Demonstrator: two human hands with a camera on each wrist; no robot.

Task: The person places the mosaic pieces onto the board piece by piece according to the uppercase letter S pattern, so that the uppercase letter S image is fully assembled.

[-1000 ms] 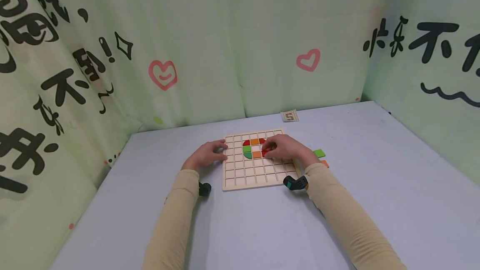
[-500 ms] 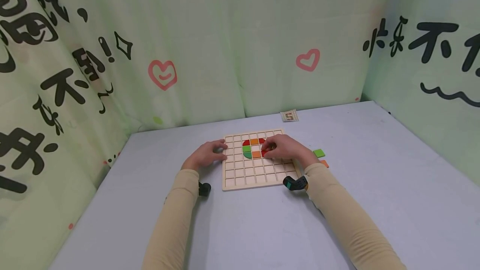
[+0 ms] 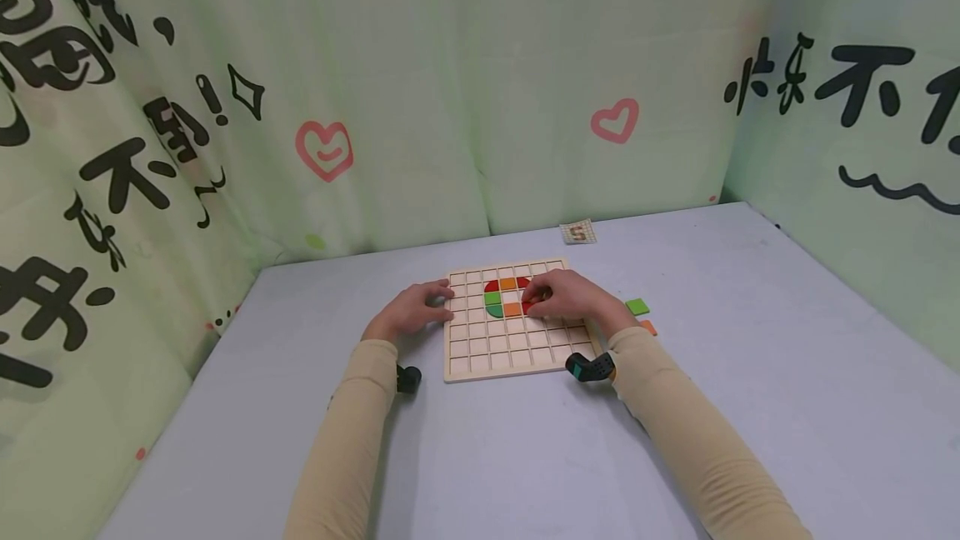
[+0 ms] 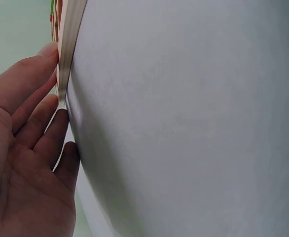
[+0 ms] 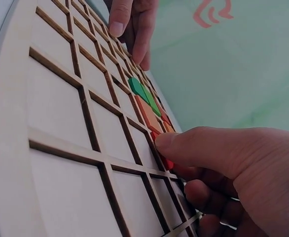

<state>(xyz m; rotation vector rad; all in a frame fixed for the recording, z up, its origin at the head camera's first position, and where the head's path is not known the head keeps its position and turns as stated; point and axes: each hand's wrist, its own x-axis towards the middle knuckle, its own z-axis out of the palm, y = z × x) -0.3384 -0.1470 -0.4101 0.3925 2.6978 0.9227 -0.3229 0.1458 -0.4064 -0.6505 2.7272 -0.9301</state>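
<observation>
The right hand [image 3: 573,294] pinches a red piece [image 5: 167,163] on the board [image 3: 498,346], its thumb on the piece and the other fingers curled in behind; I can't tell whether the piece sits flat in its cell. It lies at the near right corner of a coloured cluster, just beside an orange piece [image 3: 512,309]. Next along is a teal piece [image 3: 495,312], then a green square [image 3: 492,298] above it, with more red and orange across the far row. The left hand [image 3: 411,308], thumb and fingers spread apart, touches the board's left edge.

The board lies flat towards the far edge of the white table [image 3: 480,457]. Off its right edge, near the right wrist, are a loose green tile [image 3: 637,307] and a loose orange tile [image 3: 648,327]. A small card [image 3: 577,232] rests close to the table's far edge. Behind hangs a pale green curtain [image 3: 450,65] with black lettering and pink hearts [image 3: 615,121].
</observation>
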